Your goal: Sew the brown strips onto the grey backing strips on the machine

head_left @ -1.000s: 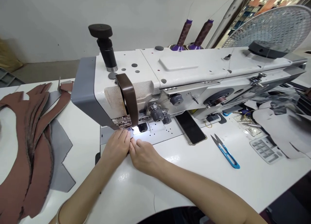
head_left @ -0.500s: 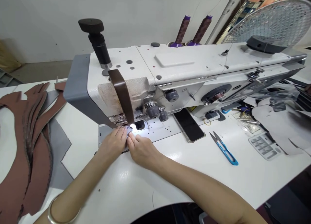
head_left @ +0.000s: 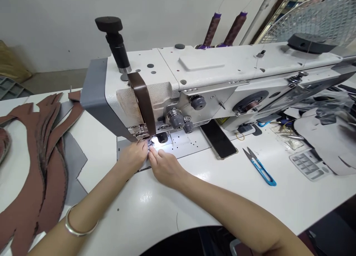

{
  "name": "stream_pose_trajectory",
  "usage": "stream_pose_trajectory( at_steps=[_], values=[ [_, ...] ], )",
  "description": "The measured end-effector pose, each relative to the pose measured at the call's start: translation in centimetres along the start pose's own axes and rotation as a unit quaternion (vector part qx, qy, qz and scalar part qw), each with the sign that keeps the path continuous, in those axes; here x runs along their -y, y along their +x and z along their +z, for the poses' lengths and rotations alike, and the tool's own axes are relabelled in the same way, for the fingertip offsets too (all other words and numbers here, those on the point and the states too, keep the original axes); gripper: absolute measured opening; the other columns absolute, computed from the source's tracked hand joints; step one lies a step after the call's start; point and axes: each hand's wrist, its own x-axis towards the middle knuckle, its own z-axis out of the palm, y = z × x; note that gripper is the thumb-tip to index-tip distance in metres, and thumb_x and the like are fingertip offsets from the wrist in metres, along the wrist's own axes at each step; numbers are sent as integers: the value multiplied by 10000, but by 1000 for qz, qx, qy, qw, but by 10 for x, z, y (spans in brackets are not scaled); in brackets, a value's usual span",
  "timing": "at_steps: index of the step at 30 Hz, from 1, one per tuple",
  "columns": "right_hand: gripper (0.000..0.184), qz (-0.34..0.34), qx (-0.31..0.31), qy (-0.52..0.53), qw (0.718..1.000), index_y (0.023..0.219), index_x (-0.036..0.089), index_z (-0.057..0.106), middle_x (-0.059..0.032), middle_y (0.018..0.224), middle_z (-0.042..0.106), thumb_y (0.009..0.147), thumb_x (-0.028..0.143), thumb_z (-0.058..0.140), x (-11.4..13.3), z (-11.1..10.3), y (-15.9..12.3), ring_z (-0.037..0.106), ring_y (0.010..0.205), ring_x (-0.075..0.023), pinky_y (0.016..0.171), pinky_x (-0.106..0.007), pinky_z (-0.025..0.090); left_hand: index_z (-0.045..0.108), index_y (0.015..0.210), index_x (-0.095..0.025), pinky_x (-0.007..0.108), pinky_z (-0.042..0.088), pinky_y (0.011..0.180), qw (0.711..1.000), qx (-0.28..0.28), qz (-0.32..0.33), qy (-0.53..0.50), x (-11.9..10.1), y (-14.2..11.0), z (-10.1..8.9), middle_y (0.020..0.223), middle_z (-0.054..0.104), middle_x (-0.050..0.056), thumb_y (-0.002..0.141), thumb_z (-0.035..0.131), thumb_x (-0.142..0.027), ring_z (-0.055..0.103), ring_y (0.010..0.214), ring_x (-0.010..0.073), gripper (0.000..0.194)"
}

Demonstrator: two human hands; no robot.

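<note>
White light falls on the plate of the machine, where a small grey piece lies below the needle area, mostly covered by fingers. The left hand is on its left side, fingers close together and bent down over it; whether the thumb pinches it from below is hidden, so I cannot tell that grip. The right hand has its thumb and forefinger drawn narrow on the near edge of the piece, the other fingers curled in. The two hands' fingertips are just beside each other. A silver bangle circles the left forearm.

A brown guard curves down in front of the machine's head, just above the fingers, and a black knob stands on top. Two spools of brown thread stand behind, with a fan to their right.

On the white table, brown cutouts overlap in a pile at the left, partly on a grey sheet. To the right, a phone lies with its dark screen up, and blue snips lie near it, blades apart. Farther right are a clear stencil and pale scraps
</note>
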Motion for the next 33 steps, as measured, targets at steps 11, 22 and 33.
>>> stream_pose_trajectory(
  at_steps=[11, 22, 33],
  values=[
    [428, 21, 30, 20, 999, 1249, -11, 536, -244, 1324, 544, 921, 43, 266, -1, -4, 0, 551, 837, -243, 597, -342, 498, 639, 905, -82, 331, 493, 676, 998, 46, -2, -33, 1, 5, -11, 844, 652, 151, 834, 368, 2, 634, 737, 231, 292],
    [388, 31, 40, 30, 998, 1204, 21, 557, -216, 1337, 542, 913, 45, 301, -1, -5, 0, 539, 835, -239, 597, -340, 507, 640, 926, -88, 321, 491, 676, 998, 42, -26, -50, 0, 5, -8, 845, 655, 143, 837, 391, -8, 629, 737, 224, 276],
    [363, 25, 47, 30, 998, 1211, 39, 559, -210, 1319, 559, 916, 75, 351, -3, -2, -1, 547, 841, -232, 632, -337, 518, 639, 973, -101, 330, 504, 693, 999, 3, -15, -52, 0, -2, -3, 886, 671, 145, 849, 356, -26, 635, 782, 228, 319]
  ],
)
